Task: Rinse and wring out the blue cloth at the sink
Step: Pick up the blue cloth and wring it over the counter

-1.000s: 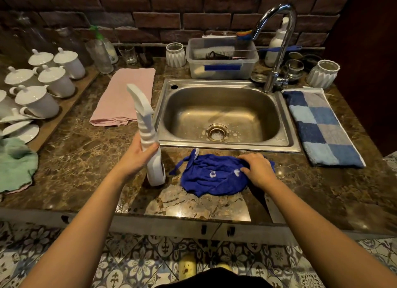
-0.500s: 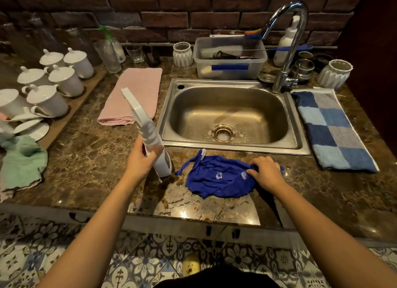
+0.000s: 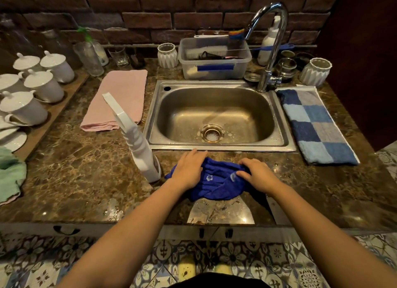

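The blue cloth (image 3: 217, 183) lies bunched on the marble counter just in front of the steel sink (image 3: 214, 118). My left hand (image 3: 190, 169) lies flat on its left part, fingers together and pointing toward the sink. My right hand (image 3: 256, 173) grips the cloth's right side, fingers curled into the fabric. The chrome faucet (image 3: 271, 40) arches over the sink's back right corner, and no water is visible running from it. A white spray bottle (image 3: 139, 148) stands free on the counter just left of my left hand.
A pink towel (image 3: 118, 100) lies left of the sink, a blue checked towel (image 3: 315, 124) to its right. A clear plastic tub (image 3: 214, 59) sits behind the sink. White lidded cups (image 3: 40, 83) fill a tray at far left, a green cloth (image 3: 9, 176) below them.
My left hand set the white spray bottle down on the counter, let it go and moved right onto the blue cloth. My right hand stayed on the cloth.
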`<state>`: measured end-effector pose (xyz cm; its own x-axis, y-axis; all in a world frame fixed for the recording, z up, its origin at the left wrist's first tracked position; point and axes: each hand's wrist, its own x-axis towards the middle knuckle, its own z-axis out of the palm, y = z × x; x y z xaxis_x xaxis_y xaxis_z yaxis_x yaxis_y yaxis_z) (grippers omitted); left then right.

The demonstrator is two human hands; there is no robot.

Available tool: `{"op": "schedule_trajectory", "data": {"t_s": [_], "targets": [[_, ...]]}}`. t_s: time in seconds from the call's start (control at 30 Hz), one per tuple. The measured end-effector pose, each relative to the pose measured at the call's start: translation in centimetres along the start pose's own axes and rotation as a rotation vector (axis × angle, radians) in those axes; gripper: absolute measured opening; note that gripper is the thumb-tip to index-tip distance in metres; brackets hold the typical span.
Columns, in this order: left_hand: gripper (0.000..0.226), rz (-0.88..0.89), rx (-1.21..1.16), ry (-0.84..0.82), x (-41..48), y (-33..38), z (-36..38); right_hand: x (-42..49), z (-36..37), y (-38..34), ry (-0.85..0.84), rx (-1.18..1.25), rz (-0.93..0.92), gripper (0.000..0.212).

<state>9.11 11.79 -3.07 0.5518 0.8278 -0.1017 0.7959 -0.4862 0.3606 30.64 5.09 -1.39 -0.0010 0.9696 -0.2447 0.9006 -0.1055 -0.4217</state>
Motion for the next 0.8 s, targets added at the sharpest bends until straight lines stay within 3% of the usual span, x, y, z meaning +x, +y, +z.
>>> {"op": "schedule_trajectory", "data": {"t_s": [0.1,0.2,0.33,0.47,0.53,0.63,0.8], "targets": [[0.041,0.112,0.295,-0.027,0.7,-0.7,0.1,-0.3,-0.3,0.3,-0.043,-0.079,0.021,0.031],[0.026,0.110,0.244,-0.075,0.4,-1.0,-0.4,-0.5,-0.6,0.8,-0.079,-0.150,0.046,0.030],[0.012,-0.114,-0.361,-0.104,-0.5,-0.3,-1.7,-1.1,-1.4,0.1,-0.041,0.093,0.058,0.025],[0.022,-0.571,-1.339,-0.117,-1.6,1.9,-2.6,-2.0,-1.8,-3.2,0.102,0.408,0.079,0.032],[0.023,-0.646,-1.721,-0.115,-2.0,3.3,-2.8,-2.5,-1.4,-5.6,0.167,0.519,0.063,0.037],[0.031,-0.648,-1.942,-0.129,-2.2,5.7,-3.9,-3.0,-0.6,-8.7,0.247,0.610,0.070,0.040],[0.031,-0.597,-1.947,-0.163,-2.8,7.8,-5.2,-2.4,-2.3,-10.3,0.426,0.592,0.226,0.048]]}}
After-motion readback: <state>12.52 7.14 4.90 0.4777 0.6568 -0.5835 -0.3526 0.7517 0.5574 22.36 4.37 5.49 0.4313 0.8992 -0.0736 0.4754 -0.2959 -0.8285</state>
